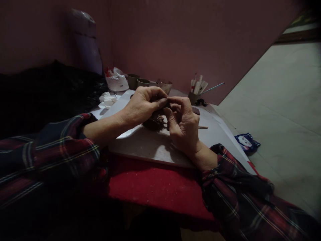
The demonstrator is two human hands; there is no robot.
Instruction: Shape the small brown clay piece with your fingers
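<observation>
Thumb and fingers of my left hand (142, 102) are pinched on a small dark brown piece (167, 105), which looks like clay. My right hand (184, 125) meets it from the other side, its thumb and forefinger closed on the same piece. Fingers cover most of the piece, so its shape is unclear. Below them, a rough dark brown lump (154, 124) rests on a white board (140, 144). A thin wooden stick (203, 127) pokes out past my right hand, near a flat dark piece (196, 110).
Behind the board stand two dark cups (143, 82), a clear cup (165, 86) and a holder (193, 98) with sticks and a brush. White tissues (107, 100), a plastic bag (117, 81) and black sheeting (50, 88) lie left. Red cloth (155, 184) hangs in front.
</observation>
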